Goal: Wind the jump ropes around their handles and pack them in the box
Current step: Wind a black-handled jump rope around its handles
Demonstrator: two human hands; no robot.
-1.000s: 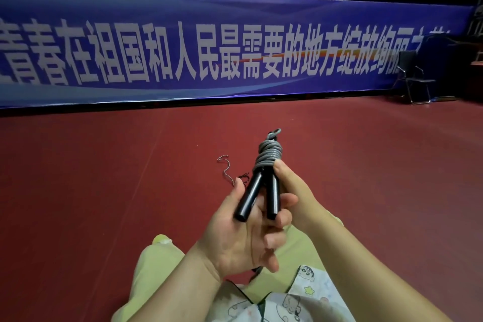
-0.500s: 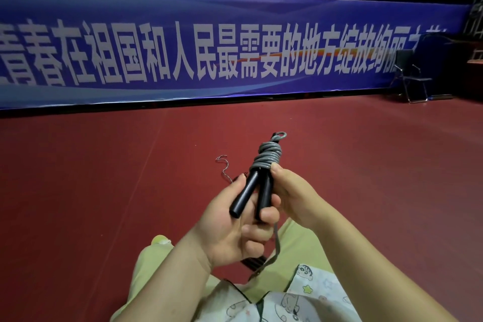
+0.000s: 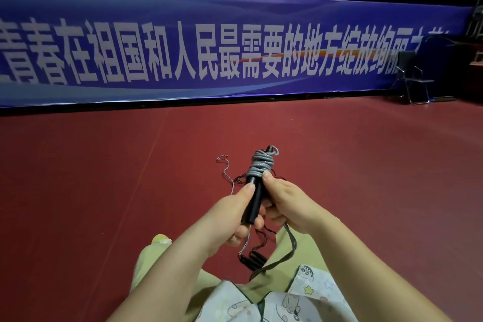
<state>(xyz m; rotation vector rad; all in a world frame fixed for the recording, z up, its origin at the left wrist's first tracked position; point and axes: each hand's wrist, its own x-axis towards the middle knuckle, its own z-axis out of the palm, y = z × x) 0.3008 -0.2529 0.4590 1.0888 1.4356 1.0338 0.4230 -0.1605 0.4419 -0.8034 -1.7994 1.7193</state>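
Our left hand (image 3: 236, 213) and right hand (image 3: 292, 206) gripping black handles (image 3: 254, 200), grey rope (image 3: 258, 166) wound on top, above red floor (image 3: 104, 191)

There's one wide-angle view, worn on the person's head, looking forward and down. The hands (image 3: 261, 206) sit close at lower centre; a blue banner (image 3: 235, 42) spans the top, across the red floor (image 3: 104, 178).
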